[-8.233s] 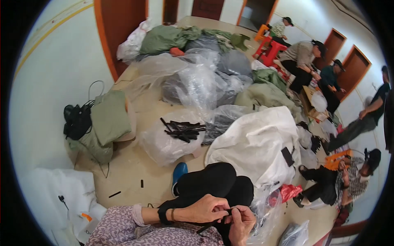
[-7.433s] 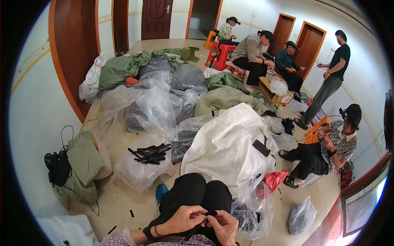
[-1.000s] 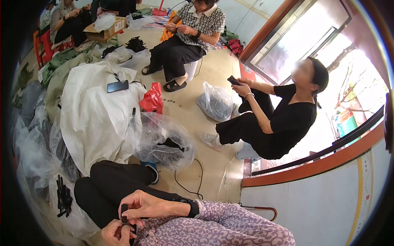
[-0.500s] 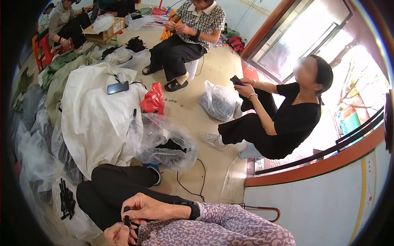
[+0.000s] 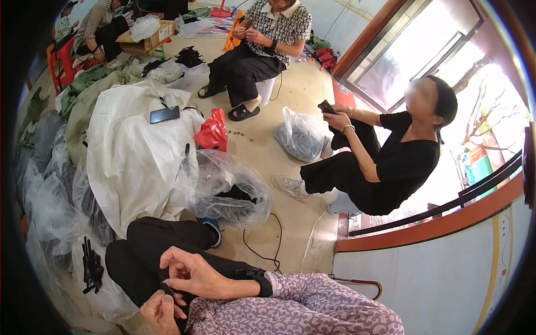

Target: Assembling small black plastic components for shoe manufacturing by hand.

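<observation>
The right hand [image 5: 192, 276], in a purple patterned sleeve with a black wrist strap, pinches a small black part [image 5: 167, 289] against the fingers of the left hand [image 5: 163, 310], which curl closed round it, low over the black-trousered lap. Compared with 1 second ago, the view has tipped slightly and both hands have slid lower, their grip unchanged, so the fiddling continues. Beside the knee lies a clear plastic bag of dark pieces [image 5: 229, 187]; a loose pile of black strips [image 5: 91, 267] sits left.

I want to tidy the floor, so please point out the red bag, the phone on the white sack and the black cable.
Red bag [image 5: 212, 132], head view, middle of its crumpled side.
Phone [image 5: 164, 114], head view, centre of its dark screen.
Black cable [image 5: 262, 254], head view, on its curve on the floor.
</observation>
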A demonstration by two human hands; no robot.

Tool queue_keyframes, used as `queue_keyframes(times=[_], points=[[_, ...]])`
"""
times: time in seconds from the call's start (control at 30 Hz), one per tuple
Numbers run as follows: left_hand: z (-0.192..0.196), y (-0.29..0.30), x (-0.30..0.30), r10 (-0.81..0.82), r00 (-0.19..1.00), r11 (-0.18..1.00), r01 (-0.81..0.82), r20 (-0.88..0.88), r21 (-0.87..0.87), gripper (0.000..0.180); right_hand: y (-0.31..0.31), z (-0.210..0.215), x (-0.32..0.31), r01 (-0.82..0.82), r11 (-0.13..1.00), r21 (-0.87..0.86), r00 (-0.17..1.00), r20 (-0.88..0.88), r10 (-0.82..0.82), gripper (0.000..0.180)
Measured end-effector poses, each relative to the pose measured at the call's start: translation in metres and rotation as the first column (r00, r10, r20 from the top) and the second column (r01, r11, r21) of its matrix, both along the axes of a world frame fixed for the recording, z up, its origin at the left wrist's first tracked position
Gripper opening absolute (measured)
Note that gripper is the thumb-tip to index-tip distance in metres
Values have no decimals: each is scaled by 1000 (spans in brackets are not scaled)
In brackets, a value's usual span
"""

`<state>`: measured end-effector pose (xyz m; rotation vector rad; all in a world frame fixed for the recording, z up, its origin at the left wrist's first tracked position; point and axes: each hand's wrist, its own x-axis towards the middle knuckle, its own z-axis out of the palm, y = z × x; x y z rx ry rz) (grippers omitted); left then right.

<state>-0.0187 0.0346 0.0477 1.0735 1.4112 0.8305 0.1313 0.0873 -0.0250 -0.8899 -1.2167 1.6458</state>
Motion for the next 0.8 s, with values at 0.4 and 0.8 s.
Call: queue_keyframes(times=[0.4, 0.8], points=[[-45, 14, 4, 109, 986, 877, -153, 123, 455, 14, 3, 30, 10, 19, 999, 42, 996, -86, -15, 17], [-57, 3, -9, 245, 966, 733, -130, -81, 667, 22, -8, 24, 6, -8, 985, 171, 997, -78, 21, 25]])
